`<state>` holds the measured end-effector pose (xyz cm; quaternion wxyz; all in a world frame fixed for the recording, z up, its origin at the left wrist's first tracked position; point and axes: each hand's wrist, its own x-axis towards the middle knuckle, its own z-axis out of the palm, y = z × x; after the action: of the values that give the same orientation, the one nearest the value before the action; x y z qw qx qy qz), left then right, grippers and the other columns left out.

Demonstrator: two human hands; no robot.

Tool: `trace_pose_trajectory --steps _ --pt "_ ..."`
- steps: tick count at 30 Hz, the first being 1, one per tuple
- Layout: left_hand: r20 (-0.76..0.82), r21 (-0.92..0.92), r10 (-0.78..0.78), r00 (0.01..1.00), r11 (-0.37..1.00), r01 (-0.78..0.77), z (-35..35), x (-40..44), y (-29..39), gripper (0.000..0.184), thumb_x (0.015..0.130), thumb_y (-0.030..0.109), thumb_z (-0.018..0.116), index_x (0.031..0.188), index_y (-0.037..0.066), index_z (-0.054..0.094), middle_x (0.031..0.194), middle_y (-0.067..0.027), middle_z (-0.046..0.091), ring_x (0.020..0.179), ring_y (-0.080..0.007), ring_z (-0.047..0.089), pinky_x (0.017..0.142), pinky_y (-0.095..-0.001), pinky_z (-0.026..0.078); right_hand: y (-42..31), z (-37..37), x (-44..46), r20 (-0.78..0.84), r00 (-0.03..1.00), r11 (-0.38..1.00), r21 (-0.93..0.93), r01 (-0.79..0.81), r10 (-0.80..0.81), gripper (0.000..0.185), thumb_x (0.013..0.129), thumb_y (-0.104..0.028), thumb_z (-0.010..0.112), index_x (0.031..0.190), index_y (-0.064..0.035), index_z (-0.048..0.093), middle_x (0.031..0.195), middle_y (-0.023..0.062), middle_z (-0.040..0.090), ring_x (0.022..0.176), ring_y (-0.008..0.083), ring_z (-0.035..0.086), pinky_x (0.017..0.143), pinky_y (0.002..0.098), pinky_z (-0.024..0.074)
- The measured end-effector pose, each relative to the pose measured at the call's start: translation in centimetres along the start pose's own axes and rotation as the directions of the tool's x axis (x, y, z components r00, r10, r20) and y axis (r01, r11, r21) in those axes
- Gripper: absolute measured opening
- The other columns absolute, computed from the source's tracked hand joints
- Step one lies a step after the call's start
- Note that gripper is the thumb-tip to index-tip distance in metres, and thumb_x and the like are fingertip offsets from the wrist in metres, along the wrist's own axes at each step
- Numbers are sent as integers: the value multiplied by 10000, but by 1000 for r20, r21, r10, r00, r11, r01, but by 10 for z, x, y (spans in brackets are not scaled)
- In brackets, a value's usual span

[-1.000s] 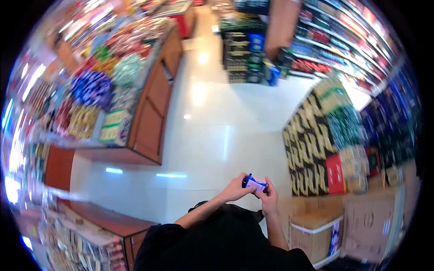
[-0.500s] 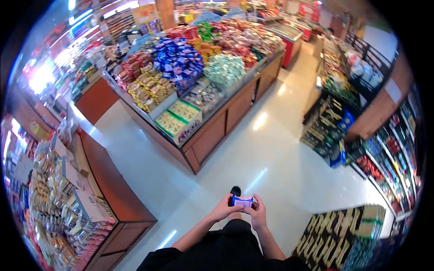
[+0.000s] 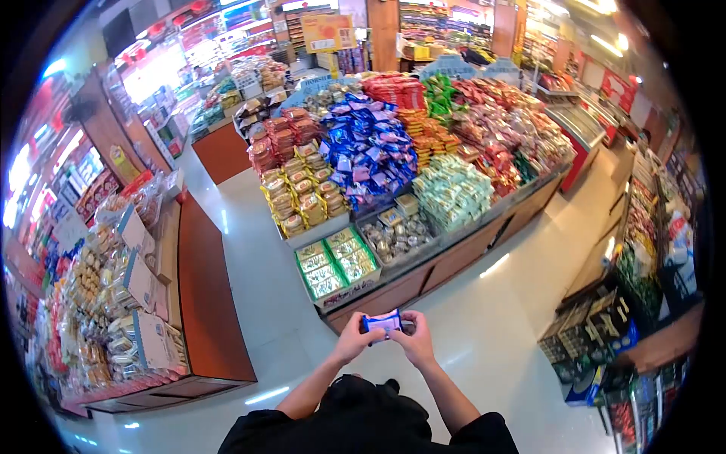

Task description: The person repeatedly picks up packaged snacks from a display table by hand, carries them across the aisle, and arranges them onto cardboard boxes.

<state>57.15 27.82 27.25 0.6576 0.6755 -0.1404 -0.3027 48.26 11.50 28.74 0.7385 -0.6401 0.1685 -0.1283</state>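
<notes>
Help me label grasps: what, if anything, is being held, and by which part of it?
A small blue-and-pink packet, held by its opposite ends: the left hand at one, the right hand at the other.

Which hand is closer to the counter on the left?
Left. The left hand is right of the counter; the right hand is farther right, across the packet.

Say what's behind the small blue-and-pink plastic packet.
Past the blue-and-pink plastic packet: brown wooden counter side and pale glossy floor. Whatever lies directly behind is covered by it and the fingers.
</notes>
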Motion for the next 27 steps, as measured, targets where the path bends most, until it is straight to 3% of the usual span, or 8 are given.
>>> trace_pose_trajectory --steps 7,10,14,16,18,19,24,27 --pt "-263 -260 33 964 960 -104 -26 110 51 443 845 185 735 1140 -2 461 1026 -92 599 946 -151 583 848 -312 493 -22 17 156 159 984 997 17 73 -75 438 809 -100 756 1140 4 489 1048 94 602 927 150 595 832 303 510" --pt "-263 -290 80 962 944 -158 -41 165 73 463 841 180 739 1154 0 448 1045 -99 599 951 -155 589 839 -307 496 -38 23 220 225 973 998 31 52 -58 426 822 -100 752 1138 8 487 1049 97 602 946 156 603 818 299 523" --pt "-308 -252 191 932 928 -273 -65 257 92 454 828 187 735 1148 22 460 1035 -93 604 948 -158 596 844 -325 500 -50 27 329 314 948 999 32 37 -45 412 828 -107 749 1127 -2 486 1043 97 603 925 154 615 766 291 539" --pt "-321 -201 200 926 941 -273 -82 295 120 492 823 193 744 1171 13 446 1056 -95 600 951 -155 592 845 -313 498 -88 36 378 336 942 990 -142 26 24 378 811 -94 762 1090 -11 520 999 74 620 906 138 618 794 292 520" --pt "-324 -135 251 912 942 -307 -104 333 154 508 825 195 745 1181 6 436 1063 -99 605 951 -154 592 834 -303 498 -113 50 430 380 925 998 -66 11 15 378 802 -108 775 1082 -12 540 991 69 626 905 128 614 796 282 505" --pt "-366 -101 317 875 921 -376 -113 357 168 532 825 198 743 1197 -12 424 1063 -109 613 940 -157 599 821 -305 503 -123 60 458 377 922 978 -144 153 -89 410 777 -170 806 1055 15 569 946 69 637 822 115 606 721 260 505" --pt "-411 -3 422 808 885 -465 -174 459 240 546 841 195 738 1195 -42 397 1066 -123 609 941 -162 603 826 -308 503 -162 106 588 376 904 944 -170 284 -204 420 782 -222 792 1055 41 611 986 98 672 866 144 627 771 287 515" --pt "-515 65 363 777 920 -387 -219 528 260 572 820 220 749 1174 -55 395 1051 -132 606 899 -159 604 755 -310 512 -181 141 655 300 901 867 -297 401 -314 422 777 -268 786 1008 47 628 989 124 683 888 175 647 788 299 520"
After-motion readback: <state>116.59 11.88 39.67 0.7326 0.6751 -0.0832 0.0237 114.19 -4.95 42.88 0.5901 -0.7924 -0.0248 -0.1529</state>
